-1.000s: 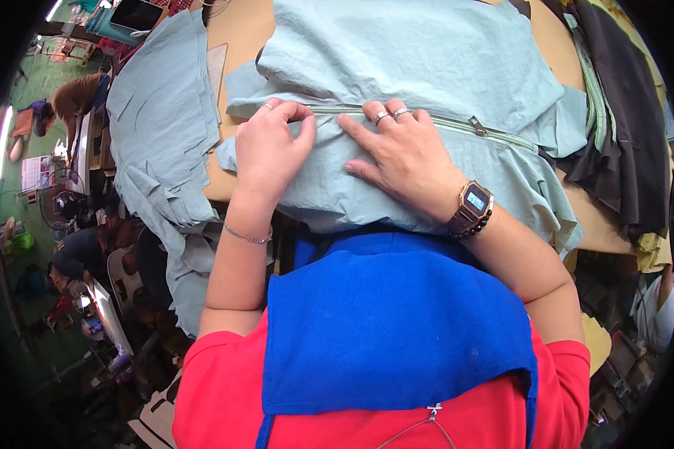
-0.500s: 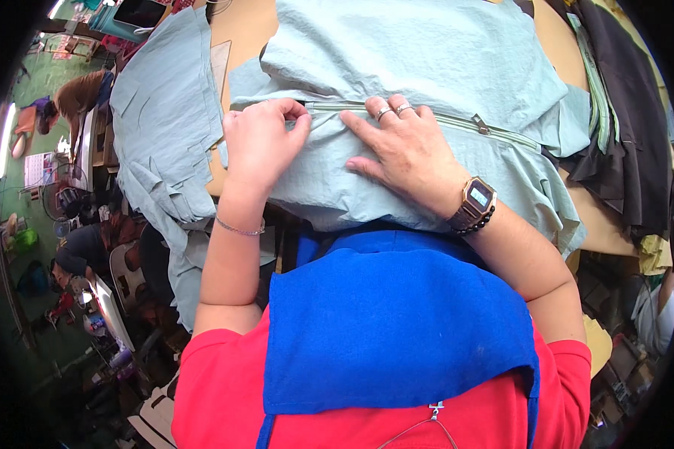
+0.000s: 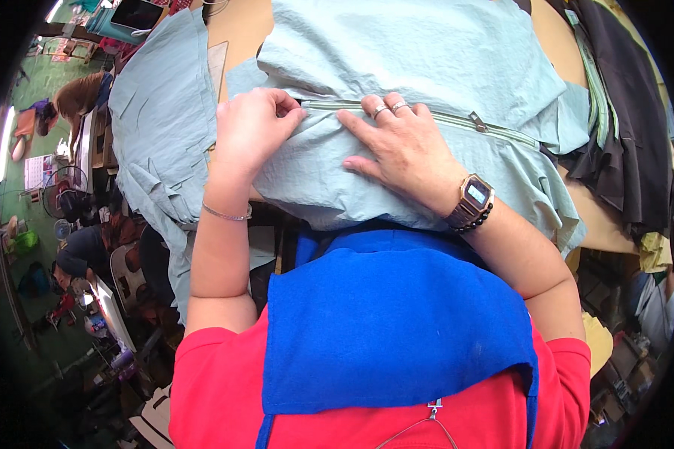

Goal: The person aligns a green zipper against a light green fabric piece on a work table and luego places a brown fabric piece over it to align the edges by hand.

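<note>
A pale blue garment piece [image 3: 404,52] lies across the work surface, with a light green striped zipper [image 3: 448,120] running through it from side to side and a metal slider [image 3: 478,122] toward its right. My left hand [image 3: 253,133] is closed in a pinch at the zipper's left end, gripping its edge or the fabric there. My right hand [image 3: 406,153] rests open on the garment, fingers apart, pressing just below and on the zipper right of my left hand.
Layered pale blue pieces [image 3: 153,112] hang over the left of the tan tabletop [image 3: 240,26]. Dark cloth [image 3: 636,97] with another zipper strip lies right, above yellow material [image 3: 654,251]. Co-workers [image 3: 82,251] bend over work at far left, near a fan [image 3: 66,187].
My left hand has shifted slightly left and up along the zipper's end, still pinched. My right hand has stayed nearly in place on the fabric.
</note>
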